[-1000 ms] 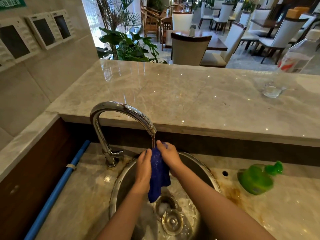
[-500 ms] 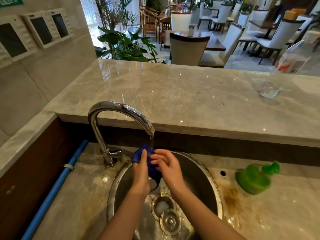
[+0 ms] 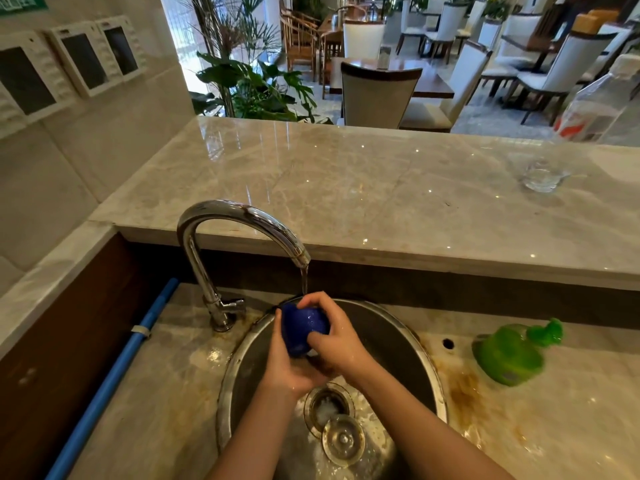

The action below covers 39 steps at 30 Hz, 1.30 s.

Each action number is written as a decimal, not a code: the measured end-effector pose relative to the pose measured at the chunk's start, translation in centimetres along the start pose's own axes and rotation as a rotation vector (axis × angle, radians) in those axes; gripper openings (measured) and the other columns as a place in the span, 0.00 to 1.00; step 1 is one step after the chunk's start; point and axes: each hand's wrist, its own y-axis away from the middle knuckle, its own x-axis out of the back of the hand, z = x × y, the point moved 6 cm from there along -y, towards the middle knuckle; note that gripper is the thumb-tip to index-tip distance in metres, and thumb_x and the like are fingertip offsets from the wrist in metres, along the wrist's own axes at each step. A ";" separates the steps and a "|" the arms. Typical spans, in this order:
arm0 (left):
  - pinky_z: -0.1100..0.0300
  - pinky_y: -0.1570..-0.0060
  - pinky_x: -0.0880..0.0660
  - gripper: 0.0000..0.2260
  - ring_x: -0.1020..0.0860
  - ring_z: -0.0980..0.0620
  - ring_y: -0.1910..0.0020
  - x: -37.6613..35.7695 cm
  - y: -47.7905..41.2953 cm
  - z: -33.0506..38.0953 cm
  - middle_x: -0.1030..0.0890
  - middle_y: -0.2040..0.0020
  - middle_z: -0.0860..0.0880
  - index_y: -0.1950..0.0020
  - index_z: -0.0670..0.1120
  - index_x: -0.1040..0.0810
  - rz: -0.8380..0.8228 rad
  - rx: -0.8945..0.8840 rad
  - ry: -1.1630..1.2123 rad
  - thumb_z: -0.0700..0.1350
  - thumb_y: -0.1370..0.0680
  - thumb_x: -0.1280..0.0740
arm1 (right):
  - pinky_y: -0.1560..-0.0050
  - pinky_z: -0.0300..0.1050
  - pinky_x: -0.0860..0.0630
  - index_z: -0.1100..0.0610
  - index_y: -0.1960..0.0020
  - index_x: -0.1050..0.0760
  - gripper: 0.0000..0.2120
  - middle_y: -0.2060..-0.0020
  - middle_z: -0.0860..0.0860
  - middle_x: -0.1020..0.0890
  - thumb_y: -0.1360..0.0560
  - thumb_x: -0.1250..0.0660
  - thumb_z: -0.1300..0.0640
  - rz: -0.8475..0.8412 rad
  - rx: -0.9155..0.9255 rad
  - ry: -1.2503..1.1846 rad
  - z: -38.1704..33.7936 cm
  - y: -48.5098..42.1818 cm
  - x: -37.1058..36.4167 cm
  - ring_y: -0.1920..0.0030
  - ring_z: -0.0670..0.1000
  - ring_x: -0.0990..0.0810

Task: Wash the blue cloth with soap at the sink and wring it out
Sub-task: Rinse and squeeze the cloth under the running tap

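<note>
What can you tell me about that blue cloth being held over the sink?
The blue cloth is deep blue and looks soft, wet and shiny. It is bunched into a tight ball, not spread out. The left hand cups it from below and the right hand wraps over its top and right side, so only part shows. It sits above the round metal sink, just under the tap, whose thin stream of water falls by the fingers.
</note>
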 end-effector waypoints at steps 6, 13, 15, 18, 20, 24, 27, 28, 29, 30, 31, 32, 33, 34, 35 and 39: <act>0.46 0.57 0.25 0.23 0.25 0.39 0.46 0.2 -1.4 2.8 0.26 0.38 0.40 0.34 0.46 0.30 0.156 -0.361 -0.026 0.48 0.27 0.31 | 0.41 0.56 0.24 0.54 0.46 0.24 0.13 0.44 0.54 0.23 0.25 0.42 0.66 0.228 -0.267 -0.339 2.8 0.4 0.8 0.43 0.54 0.24; 0.56 0.53 0.24 0.07 0.22 0.47 0.47 -4.7 0.9 5.3 0.22 0.50 0.51 0.53 0.55 0.25 0.233 -1.030 -0.877 0.42 0.24 0.32 | 0.46 0.55 0.26 0.53 0.43 0.28 0.20 0.49 0.52 0.22 0.20 0.48 0.39 0.213 -0.630 -0.648 1.9 -1.1 -0.7 0.48 0.55 0.23; 0.59 0.55 0.24 0.03 0.20 0.49 0.52 -6.1 1.4 5.8 0.20 0.56 0.51 0.55 0.52 0.24 0.224 -1.170 -0.993 0.44 0.24 0.33 | 0.50 0.51 0.25 0.54 0.47 0.26 0.21 0.53 0.55 0.20 0.21 0.46 0.38 0.252 -0.659 -0.725 1.9 -2.2 -1.1 0.53 0.55 0.22; 0.60 0.61 0.25 0.10 0.21 0.55 0.64 -7.9 2.1 6.7 0.21 0.66 0.53 0.64 0.53 0.27 0.236 -1.298 -1.107 0.47 0.23 0.33 | 0.45 0.48 0.25 0.56 0.52 0.22 0.21 0.61 0.54 0.18 0.20 0.44 0.41 0.311 -0.578 -0.851 1.6 -3.8 -1.6 0.56 0.53 0.20; 0.62 0.64 0.26 0.14 0.23 0.57 0.69 -8.7 2.5 7.0 0.24 0.71 0.55 0.68 0.52 0.28 0.255 -1.337 -1.117 0.49 0.23 0.34 | 0.36 0.50 0.29 0.55 0.56 0.23 0.18 0.64 0.53 0.20 0.19 0.44 0.45 0.297 -0.510 -0.867 1.3 -4.7 -1.9 0.59 0.52 0.21; 0.64 0.67 0.30 0.15 0.24 0.55 0.69 -8.7 2.0 7.4 0.25 0.70 0.51 0.68 0.49 0.28 0.302 -1.257 -1.027 0.49 0.21 0.37 | 0.44 0.46 0.26 0.57 0.46 0.24 0.15 0.60 0.54 0.20 0.18 0.46 0.51 0.278 -0.461 -0.855 2.0 -5.5 -2.4 0.54 0.51 0.22; 0.64 0.69 0.32 0.17 0.28 0.55 0.71 -8.0 1.2 7.4 0.28 0.71 0.49 0.69 0.46 0.31 0.261 -1.186 -0.991 0.46 0.20 0.39 | 0.53 0.46 0.23 0.56 0.41 0.26 0.16 0.57 0.55 0.18 0.22 0.42 0.47 0.355 -0.490 -0.668 4.5 -5.2 -2.6 0.53 0.53 0.19; 0.66 0.70 0.33 0.17 0.30 0.57 0.73 -7.9 1.0 7.2 0.30 0.72 0.49 0.69 0.46 0.31 0.236 -1.159 -0.986 0.45 0.19 0.40 | 0.50 0.50 0.22 0.55 0.40 0.27 0.16 0.53 0.55 0.19 0.22 0.41 0.47 0.379 -0.469 -0.556 5.4 -5.0 -2.4 0.51 0.55 0.19; 0.68 0.72 0.34 0.17 0.31 0.58 0.73 -7.6 0.6 7.0 0.31 0.72 0.49 0.69 0.45 0.31 0.221 -1.121 -0.961 0.45 0.19 0.41 | 0.46 0.55 0.23 0.55 0.40 0.28 0.15 0.50 0.56 0.19 0.23 0.40 0.48 0.385 -0.431 -0.398 5.9 -4.8 -2.2 0.47 0.58 0.20; 0.69 0.72 0.34 0.17 0.32 0.58 0.73 -7.3 0.3 6.9 0.32 0.72 0.49 0.68 0.45 0.31 0.224 -1.066 -0.920 0.45 0.19 0.41 | 0.43 0.59 0.24 0.54 0.42 0.28 0.12 0.48 0.56 0.20 0.22 0.40 0.50 0.396 -0.391 -0.237 6.1 -4.6 -2.0 0.45 0.60 0.21; 0.69 0.72 0.34 0.16 0.32 0.56 0.72 -6.8 -0.1 6.8 0.32 0.71 0.49 0.67 0.45 0.31 0.230 -1.006 -0.854 0.45 0.19 0.41 | 0.42 0.61 0.26 0.54 0.43 0.29 0.10 0.47 0.56 0.21 0.22 0.40 0.52 0.402 -0.371 -0.124 6.1 -4.2 -1.8 0.44 0.61 0.22; 0.67 0.71 0.33 0.16 0.32 0.55 0.72 -6.3 -0.4 6.6 0.32 0.71 0.49 0.66 0.45 0.31 0.233 -0.942 -0.779 0.45 0.19 0.41 | 0.42 0.61 0.26 0.56 0.43 0.30 0.08 0.48 0.57 0.23 0.21 0.41 0.55 0.399 -0.350 -0.059 5.7 -3.9 -1.6 0.45 0.60 0.23; 0.64 0.69 0.33 0.15 0.32 0.55 0.71 -5.7 -0.8 6.6 0.32 0.70 0.49 0.65 0.45 0.30 0.235 -0.882 -0.711 0.46 0.19 0.41 | 0.44 0.57 0.25 0.59 0.45 0.29 0.07 0.49 0.58 0.23 0.20 0.43 0.57 0.394 -0.344 -0.002 5.8 -3.7 -1.3 0.48 0.58 0.23; 0.63 0.68 0.33 0.14 0.32 0.54 0.71 -5.2 -1.0 6.5 0.31 0.70 0.49 0.64 0.46 0.30 0.241 -0.818 -0.663 0.47 0.19 0.41 | 0.50 0.50 0.24 0.60 0.50 0.29 0.08 0.52 0.57 0.23 0.19 0.45 0.58 0.386 -0.349 0.046 5.8 -3.6 -0.8 0.54 0.53 0.24; 0.62 0.68 0.33 0.13 0.32 0.54 0.71 -4.6 -1.4 6.5 0.31 0.70 0.49 0.63 0.46 0.30 0.251 -0.750 -0.633 0.48 0.19 0.40 | 0.57 0.44 0.26 0.58 0.56 0.29 0.11 0.56 0.55 0.23 0.18 0.46 0.57 0.374 -0.371 0.095 5.7 -3.3 -0.4 0.59 0.48 0.25; 0.64 0.75 0.34 0.17 0.33 0.56 0.79 -2.9 -3.2 7.0 0.33 0.73 0.50 0.68 0.46 0.33 0.219 -0.479 -0.479 0.50 0.20 0.39 | 0.54 0.51 0.28 0.52 0.63 0.31 0.20 0.60 0.54 0.22 0.18 0.53 0.50 0.214 -0.317 0.346 4.9 -3.0 -0.2 0.62 0.49 0.25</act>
